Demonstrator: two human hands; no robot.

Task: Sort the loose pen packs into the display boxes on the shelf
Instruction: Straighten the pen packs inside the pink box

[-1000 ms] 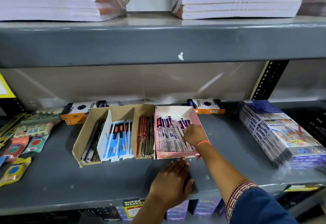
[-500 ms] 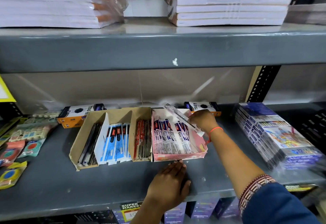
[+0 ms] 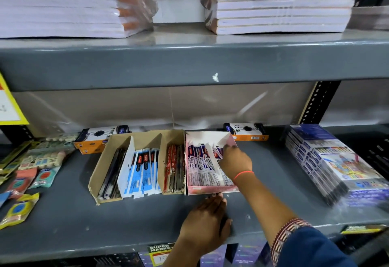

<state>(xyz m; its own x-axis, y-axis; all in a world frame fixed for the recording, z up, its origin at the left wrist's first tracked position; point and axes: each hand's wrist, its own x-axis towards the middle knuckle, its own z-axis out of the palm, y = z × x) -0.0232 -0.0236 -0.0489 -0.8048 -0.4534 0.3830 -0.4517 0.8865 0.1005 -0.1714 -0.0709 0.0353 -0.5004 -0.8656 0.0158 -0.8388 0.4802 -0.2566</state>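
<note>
Far left of the shelf (image 3: 63,220): sachet-type packets (image 3: 20,210) lie loose, no change from half a second ago.

Brown display box (image 3: 101,174): three compartments, holding dark packs, blue packs (image 3: 143,172) and red packs (image 3: 173,167). Contents look the same as in the earlier pictures.

Pink display box (image 3: 210,190), touching the brown box's right wall: purple-and-white pen packs (image 3: 200,165) stand in a row inside.

Change: half a second ago the right hand held one pack lifted and slanted above the pink box's back right corner. Now the right hand (image 3: 235,161) is down inside the box, at the right end of the row, and no pack shows raised above the rim. Judgement: the pack has been dropped into the row and is being pressed or straightened. Fingers curl down among the packs; whether they still pinch one I cannot tell, the tips are hidden.

Left hand (image 3: 207,222): flat on the shelf, fingers together and stretched out, tips at the pink box's front edge. Position unchanged; it seems to brace the box against sliding.

Far right: wrapped stack of colour-pencil boxes (image 3: 336,167), untouched.

Task reading: one more pack is sorted.
</note>
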